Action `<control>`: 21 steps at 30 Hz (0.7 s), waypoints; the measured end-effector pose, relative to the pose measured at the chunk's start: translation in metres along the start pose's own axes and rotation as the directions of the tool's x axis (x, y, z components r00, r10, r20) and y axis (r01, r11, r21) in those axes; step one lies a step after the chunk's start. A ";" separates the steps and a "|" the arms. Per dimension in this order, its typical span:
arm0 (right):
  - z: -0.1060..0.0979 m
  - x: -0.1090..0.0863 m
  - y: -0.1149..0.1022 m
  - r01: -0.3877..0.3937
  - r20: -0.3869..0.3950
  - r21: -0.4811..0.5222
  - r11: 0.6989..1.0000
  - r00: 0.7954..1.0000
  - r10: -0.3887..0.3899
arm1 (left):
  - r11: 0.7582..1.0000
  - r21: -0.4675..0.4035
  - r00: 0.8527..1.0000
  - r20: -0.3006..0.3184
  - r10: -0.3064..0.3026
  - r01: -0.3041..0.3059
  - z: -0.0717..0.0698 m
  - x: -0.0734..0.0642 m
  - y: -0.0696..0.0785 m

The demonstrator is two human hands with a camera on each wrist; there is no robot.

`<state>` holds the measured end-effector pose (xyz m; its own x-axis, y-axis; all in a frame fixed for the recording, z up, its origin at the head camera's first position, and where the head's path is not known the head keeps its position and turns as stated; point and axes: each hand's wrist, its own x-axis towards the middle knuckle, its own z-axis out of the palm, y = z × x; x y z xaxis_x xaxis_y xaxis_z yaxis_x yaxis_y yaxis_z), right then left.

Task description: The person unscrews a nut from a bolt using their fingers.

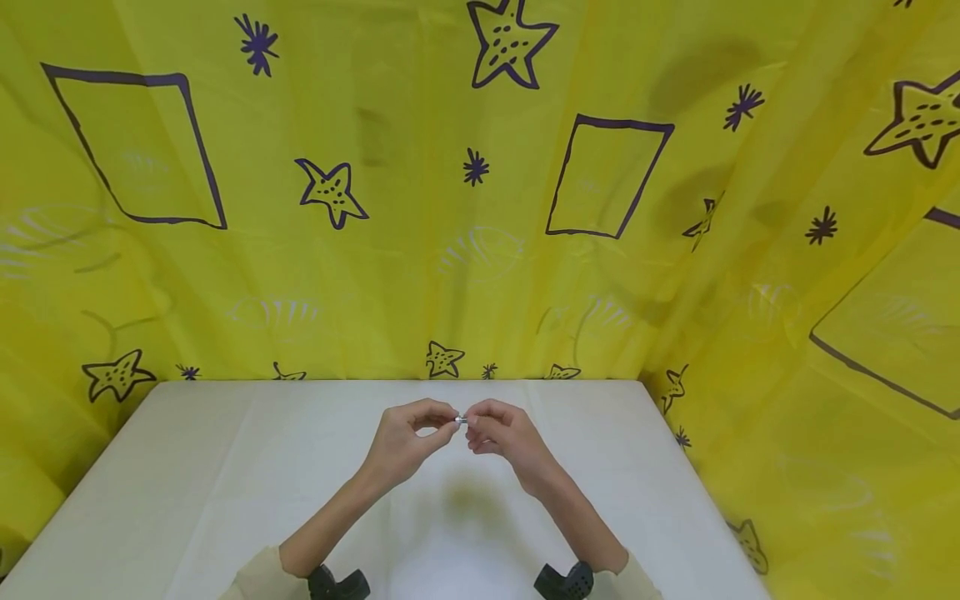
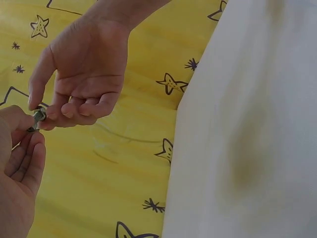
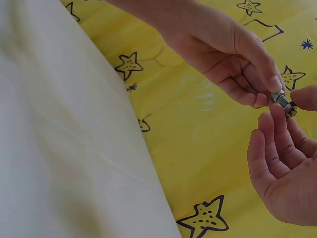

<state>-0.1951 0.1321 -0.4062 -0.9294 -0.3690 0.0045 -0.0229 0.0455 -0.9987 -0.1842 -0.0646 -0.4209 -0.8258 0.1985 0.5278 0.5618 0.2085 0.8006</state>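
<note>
A small silvery bolt [image 3: 283, 100] with visible threads is held up above the white table, between the tips of both hands. My left hand [image 1: 405, 437] pinches one end of it between thumb and forefinger. At the other end sits a nut [image 3: 291, 110], which my right hand [image 1: 512, 437] pinches between thumb and fingertips. In the left wrist view the bolt [image 2: 38, 116] is partly covered by fingers. The remaining fingers of the right hand [image 3: 292, 173] are loosely bent beneath the nut.
A white-covered table [image 1: 262, 467] spreads below both hands. Yellow curtains [image 1: 405, 275] with drawn stars and frames hang behind it and along its sides. Black wrist-worn devices [image 1: 564, 581] sit near each sleeve.
</note>
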 end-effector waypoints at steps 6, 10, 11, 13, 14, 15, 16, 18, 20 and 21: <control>-0.001 -0.001 0.000 0.034 0.025 0.021 0.999 0.999 -0.035 | 1.000 -0.006 1.000 0.004 -0.004 0.004 0.000 0.000 0.001; -0.002 -0.002 0.000 0.045 0.041 0.017 0.999 0.998 -0.046 | 1.000 -0.005 1.000 0.002 -0.004 0.004 -0.001 0.001 0.001; -0.002 -0.002 0.000 0.047 0.044 0.015 0.999 0.998 -0.048 | 1.000 -0.005 1.000 0.001 -0.004 0.004 -0.001 0.001 0.001; -0.003 -0.002 0.000 0.052 0.051 0.010 0.999 0.997 -0.053 | 1.000 -0.006 1.000 0.002 -0.002 0.002 -0.001 0.001 0.001; -0.003 -0.002 0.000 0.054 0.055 0.008 0.999 0.997 -0.054 | 1.000 -0.007 1.000 0.004 -0.001 0.001 -0.001 0.001 0.001; -0.003 -0.002 0.000 0.055 0.059 0.008 0.998 0.997 -0.055 | 1.000 -0.009 1.000 0.005 -0.001 0.001 -0.001 0.001 0.001; -0.003 -0.002 0.000 0.054 0.062 0.006 0.999 0.997 -0.054 | 1.000 -0.009 1.000 0.006 -0.001 0.001 -0.001 0.001 0.001; -0.003 -0.003 -0.001 0.040 0.061 -0.004 0.999 0.997 -0.040 | 1.000 -0.008 1.000 0.005 -0.002 0.002 -0.001 0.001 0.001; -0.004 -0.003 -0.002 0.018 0.045 -0.022 1.000 0.999 -0.017 | 1.000 -0.006 1.000 0.002 -0.003 0.003 -0.001 0.001 0.001; -0.004 -0.003 -0.002 0.005 0.033 -0.031 1.000 0.999 -0.004 | 1.000 -0.006 1.000 0.000 -0.003 0.003 -0.001 0.000 0.001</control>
<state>-0.1937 0.1365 -0.4039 -0.9166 -0.3997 0.0069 -0.0390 0.0723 -0.9966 -0.1840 -0.0653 -0.4193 -0.8275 0.1977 0.5256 0.5591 0.2030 0.8039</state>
